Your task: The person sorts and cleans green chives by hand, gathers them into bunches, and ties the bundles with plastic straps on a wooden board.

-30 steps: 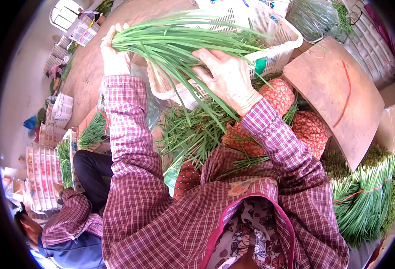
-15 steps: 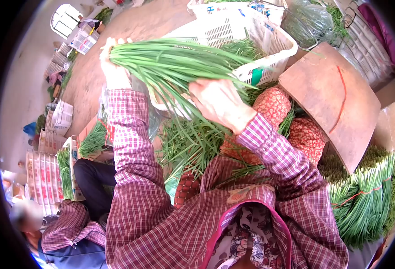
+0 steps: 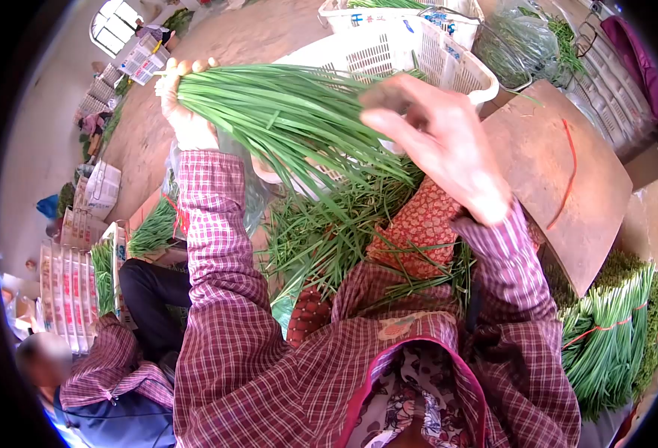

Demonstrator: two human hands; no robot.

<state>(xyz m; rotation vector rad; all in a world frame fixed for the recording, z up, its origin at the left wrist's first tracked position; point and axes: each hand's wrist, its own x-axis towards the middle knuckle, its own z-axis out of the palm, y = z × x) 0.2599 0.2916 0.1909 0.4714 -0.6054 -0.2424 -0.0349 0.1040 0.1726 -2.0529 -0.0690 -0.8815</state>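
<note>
My left hand (image 3: 182, 112) is closed around the base end of a bunch of garlic chives (image 3: 277, 104), raised at arm's length. The long green leaves fan out to the right and droop at their tips. My right hand (image 3: 448, 145) is beside the leaf tips, thumb and curled fingers apart, with nothing visible in it. Its fingertips are slightly blurred. Below the bunch, loose green leaves (image 3: 321, 231) lie in a heap over my lap, next to a red floral cloth (image 3: 418, 224).
A white plastic crate (image 3: 467, 71) stands behind the bunch. On the right are a brown board (image 3: 560, 179) with a red tie (image 3: 566, 175) on it, and tied chive bundles (image 3: 605, 328). Another person (image 3: 112, 373) sits at lower left, near stacked crates (image 3: 67, 299).
My right hand has come away from the leaves and moved up and to the right, its fingers parting. The left hand still grips the bunch in nearly the same place.
</note>
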